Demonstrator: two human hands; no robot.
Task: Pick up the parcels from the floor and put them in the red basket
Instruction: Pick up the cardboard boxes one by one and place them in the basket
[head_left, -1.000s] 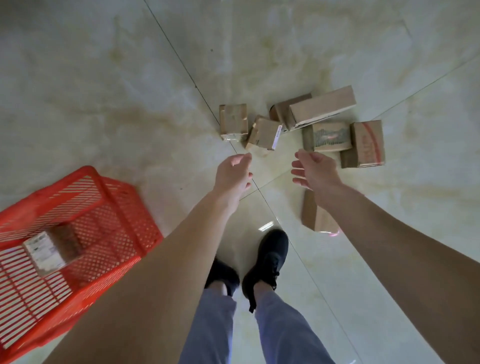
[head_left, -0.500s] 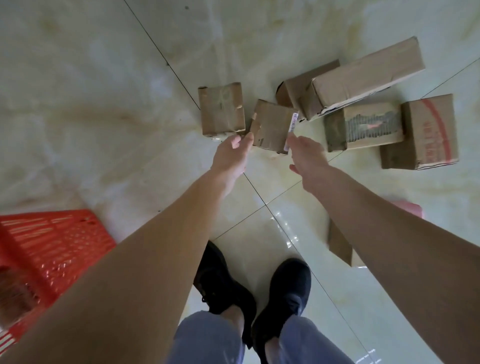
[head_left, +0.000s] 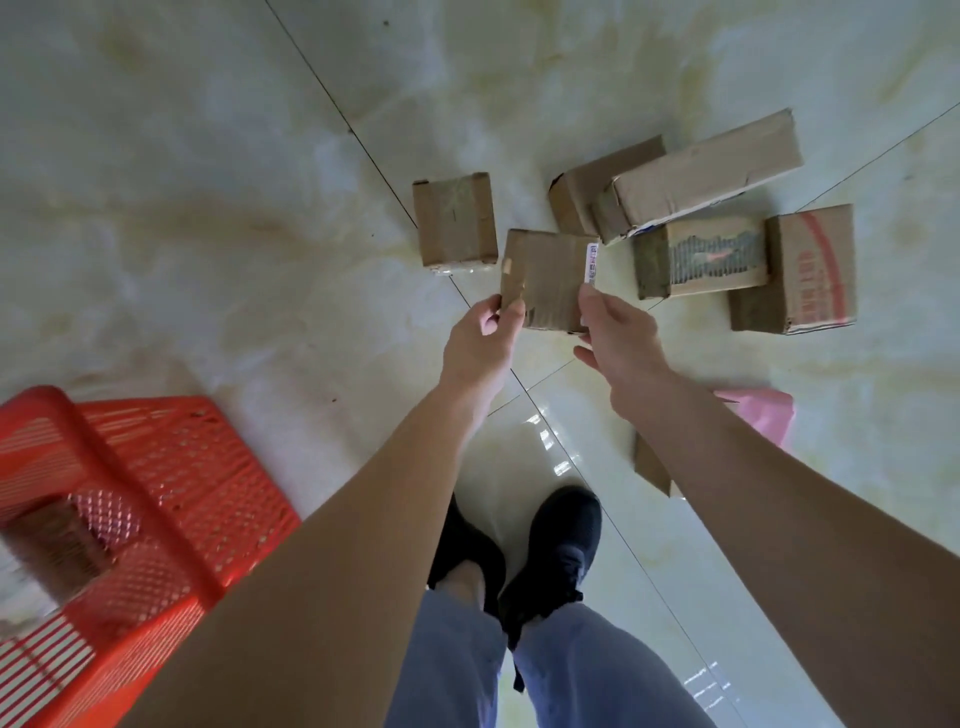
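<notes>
Gripping a small brown parcel (head_left: 551, 278) between them, both hands are reaching out over the pale tiled floor (head_left: 208, 208): the left hand (head_left: 485, 340) is pinching the parcel's near left corner with thumb and fingers, and the right hand (head_left: 615, 332) is closing on its right edge, though its fingertips are hiding behind the cardboard, so the exact hold is hard to read. Whether the parcel is resting on the floor or lifted is unclear. Lying just beyond it are a squarish taped parcel (head_left: 454, 221), a long flat parcel (head_left: 698, 174) leaning over a darker parcel (head_left: 587, 192) that is mostly covered, a parcel with a torn label (head_left: 711, 257), and a red-printed parcel (head_left: 800, 267). Another parcel (head_left: 652, 465) is peeking out from under the right forearm, next to something pink (head_left: 769, 421) that is largely hidden. The red basket (head_left: 171, 467) is sitting at lower left, cut off by the frame edge, with a blurred parcel in the basket (head_left: 57, 551).
</notes>
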